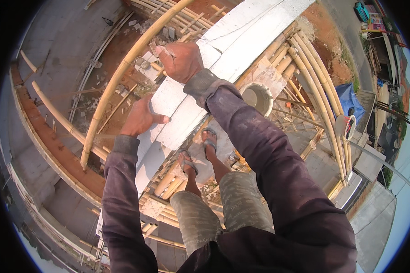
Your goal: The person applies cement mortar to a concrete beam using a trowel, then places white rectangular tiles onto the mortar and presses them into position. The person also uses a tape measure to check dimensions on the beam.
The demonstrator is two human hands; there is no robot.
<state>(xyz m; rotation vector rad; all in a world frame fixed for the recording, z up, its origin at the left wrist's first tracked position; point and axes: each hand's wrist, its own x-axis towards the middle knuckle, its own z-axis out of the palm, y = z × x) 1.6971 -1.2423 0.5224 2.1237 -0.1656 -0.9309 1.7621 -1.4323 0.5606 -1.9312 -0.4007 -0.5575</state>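
Note:
A white lightweight block (180, 119) lies along the top of a white block wall (259, 22). My left hand (141, 119) grips its near-left end, thumb flat on the upper face and fingers hidden down the far side. Farther along, my right hand (181, 61) is closed above the far edge of the wall, its fingers curled and its thumb pointing left. A small pale bit shows by that thumb, too small to make out. Right of the wall stands a round bucket (268, 109) with grey contents.
I stand in sandals on a bamboo scaffold, among rubble. A long bamboo pole (118, 79) crosses left of my hands, and more bamboo poles (319, 86) curve at the right. Far below on the left is ground with broken blocks. A blue tarp (349, 101) hangs at the right.

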